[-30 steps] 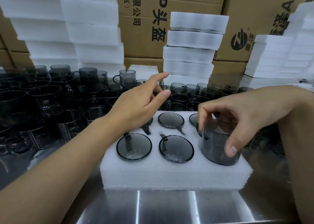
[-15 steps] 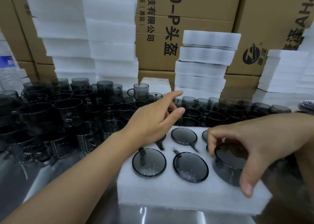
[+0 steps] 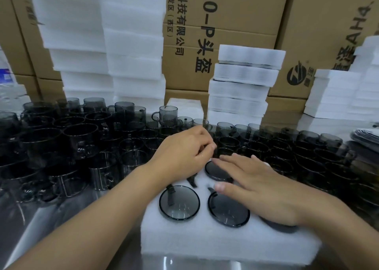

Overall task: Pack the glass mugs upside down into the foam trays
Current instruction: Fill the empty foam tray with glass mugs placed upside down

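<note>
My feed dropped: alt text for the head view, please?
Right hand lies flat on upturned mugs in the tray; left hand, fingers curled, reaches the loose mugs behind it. Foam stacks and cartons stand at the back.

Single view, head-worn, wide-angle. Faces forward and down over the desk [image 3: 45,218]. Foam tray [image 3: 225,243] sits near, low centre of frame; cardboard cartons [image 3: 242,23] close the background. Verticals lean outward toward frame sides.

1 left hand [image 3: 184,152], 1 right hand [image 3: 260,185], 1 foam tray [image 3: 205,241], 4 mug bases [image 3: 179,203] visible.
</note>
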A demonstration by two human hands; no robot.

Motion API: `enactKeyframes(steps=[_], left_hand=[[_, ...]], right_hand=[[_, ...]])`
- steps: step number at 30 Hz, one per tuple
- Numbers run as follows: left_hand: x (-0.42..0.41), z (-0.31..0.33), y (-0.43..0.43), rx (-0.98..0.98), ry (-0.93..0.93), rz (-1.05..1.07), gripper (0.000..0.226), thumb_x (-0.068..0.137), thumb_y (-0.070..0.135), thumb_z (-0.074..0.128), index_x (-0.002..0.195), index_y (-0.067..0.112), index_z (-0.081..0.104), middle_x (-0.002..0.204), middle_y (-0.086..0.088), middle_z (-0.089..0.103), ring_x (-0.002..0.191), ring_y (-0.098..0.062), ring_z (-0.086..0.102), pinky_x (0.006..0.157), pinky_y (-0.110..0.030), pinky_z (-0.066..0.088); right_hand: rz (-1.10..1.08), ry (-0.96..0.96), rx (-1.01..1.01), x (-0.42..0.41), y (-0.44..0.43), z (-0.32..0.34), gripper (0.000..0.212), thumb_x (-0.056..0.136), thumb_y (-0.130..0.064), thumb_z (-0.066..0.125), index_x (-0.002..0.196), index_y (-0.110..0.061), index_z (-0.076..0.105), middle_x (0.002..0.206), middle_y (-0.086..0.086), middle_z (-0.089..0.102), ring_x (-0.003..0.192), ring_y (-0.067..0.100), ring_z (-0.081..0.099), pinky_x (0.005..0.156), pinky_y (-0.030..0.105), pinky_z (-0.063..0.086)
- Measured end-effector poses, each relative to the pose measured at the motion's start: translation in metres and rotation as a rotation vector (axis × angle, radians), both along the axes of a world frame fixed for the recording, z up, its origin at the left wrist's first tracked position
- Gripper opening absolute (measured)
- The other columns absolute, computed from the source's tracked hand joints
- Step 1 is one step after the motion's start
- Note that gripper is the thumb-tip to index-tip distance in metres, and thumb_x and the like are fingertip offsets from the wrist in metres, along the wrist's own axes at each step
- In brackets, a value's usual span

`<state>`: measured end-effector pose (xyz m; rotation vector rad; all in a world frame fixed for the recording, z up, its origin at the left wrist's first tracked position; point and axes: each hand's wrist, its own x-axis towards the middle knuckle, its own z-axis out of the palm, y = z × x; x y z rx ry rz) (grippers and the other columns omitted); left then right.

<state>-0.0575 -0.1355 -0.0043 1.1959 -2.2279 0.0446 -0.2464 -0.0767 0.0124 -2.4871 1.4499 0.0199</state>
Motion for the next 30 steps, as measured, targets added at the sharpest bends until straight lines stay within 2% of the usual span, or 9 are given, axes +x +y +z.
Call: enactKeyframes(steps=[5, 10, 13, 15, 17, 21, 23, 26, 30], left_hand=[[-0.001, 0.000, 0.000, 0.000, -0.017, -0.005, 0.029, 0.096, 0.039, 0.042, 0.101, 0.029, 0.069, 0.106, 0.019, 0.058, 0.070, 0.002, 0.045, 0.059, -0.009, 0.027], [-0.001, 0.001, 0.009, -0.196, -0.107, 0.021, 0.027, 0.096, 0.034, 0.046, 0.099, 0.022, 0.071, 0.091, 0.011, 0.059, 0.083, -0.005, 0.049, 0.062, -0.021, 0.031], [-0.001, 0.009, 0.022, -0.253, -0.139, 0.049, 0.025, 0.096, 0.030, 0.049, 0.098, 0.019, 0.072, 0.079, 0.012, 0.049, 0.081, -0.009, 0.051, 0.060, -0.024, 0.030], [0.003, 0.015, 0.033, -0.190, -0.131, 0.065, 0.025, 0.096, 0.034, 0.048, 0.100, 0.025, 0.071, 0.077, 0.015, 0.048, 0.078, -0.006, 0.049, 0.062, -0.025, 0.036], [0.014, 0.020, 0.051, 0.021, -0.051, -0.012, 0.027, 0.093, 0.048, 0.046, 0.102, 0.036, 0.068, 0.081, 0.016, 0.060, 0.078, -0.003, 0.054, 0.070, -0.028, 0.047], [0.042, 0.020, 0.098, 0.304, -0.214, -0.179, 0.063, 0.064, 0.091, 0.033, 0.122, 0.069, 0.033, 0.086, 0.032, 0.057, 0.080, 0.009, 0.053, 0.070, -0.008, 0.038], [0.049, 0.015, 0.116, 0.189, -0.391, -0.187, 0.075, 0.062, 0.086, 0.050, 0.131, 0.065, 0.029, 0.086, 0.040, 0.051, 0.080, 0.017, 0.044, 0.078, -0.003, 0.030], [0.051, 0.012, 0.128, -0.105, -0.517, -0.241, 0.080, 0.056, 0.056, 0.082, 0.128, 0.036, 0.055, 0.091, 0.030, 0.060, 0.075, 0.013, 0.054, 0.073, -0.012, 0.034], [0.059, 0.025, 0.133, -0.236, -0.510, -0.324, 0.071, 0.060, 0.042, 0.084, 0.124, 0.025, 0.058, 0.090, 0.020, 0.058, 0.078, 0.001, 0.055, 0.069, -0.021, 0.037]], right_hand=[[-0.006, 0.040, -0.135, 0.000, 0.000, -0.011, 0.089, 0.064, -0.084, -0.004, 0.147, -0.050, -0.003, 0.156, -0.025, -0.008, 0.139, -0.006, -0.019, 0.115, 0.032, -0.017], [-0.004, -0.001, -0.177, 0.001, 0.000, -0.011, 0.086, 0.066, -0.082, -0.002, 0.146, -0.051, 0.010, 0.157, -0.020, -0.001, 0.141, -0.004, -0.012, 0.115, 0.030, -0.013], [-0.023, -0.023, -0.325, 0.001, 0.007, -0.005, 0.069, 0.083, -0.072, 0.012, 0.145, -0.045, 0.024, 0.151, -0.012, 0.022, 0.137, 0.004, 0.011, 0.117, 0.030, 0.006], [0.019, -0.064, -0.440, -0.002, 0.018, 0.002, 0.062, 0.088, -0.068, 0.012, 0.139, -0.043, 0.036, 0.120, -0.016, 0.041, 0.112, 0.002, 0.031, 0.103, 0.027, 0.026], [0.044, -0.098, -0.463, -0.011, 0.037, 0.007, 0.058, 0.088, -0.073, 0.012, 0.131, -0.047, 0.041, 0.100, -0.024, 0.043, 0.096, -0.003, 0.038, 0.086, 0.024, 0.029], [0.109, 0.126, -0.409, -0.029, 0.075, 0.002, 0.069, 0.074, -0.084, 0.022, 0.136, -0.054, 0.016, 0.120, -0.024, 0.051, 0.105, 0.001, 0.045, 0.085, 0.019, 0.028], [0.156, 0.213, -0.372, -0.028, 0.084, -0.004, 0.068, 0.082, -0.076, 0.030, 0.139, -0.055, -0.001, 0.126, -0.020, 0.043, 0.112, 0.007, 0.042, 0.091, 0.021, 0.028], [0.173, 0.255, -0.435, -0.023, 0.089, -0.004, 0.052, 0.094, -0.058, 0.032, 0.137, -0.052, 0.002, 0.128, -0.017, 0.041, 0.114, 0.011, 0.044, 0.096, 0.025, 0.031], [0.121, 0.232, -0.465, -0.022, 0.102, 0.019, 0.048, 0.091, -0.059, 0.037, 0.128, -0.052, 0.008, 0.119, -0.022, 0.048, 0.102, 0.010, 0.054, 0.083, 0.028, 0.040]])
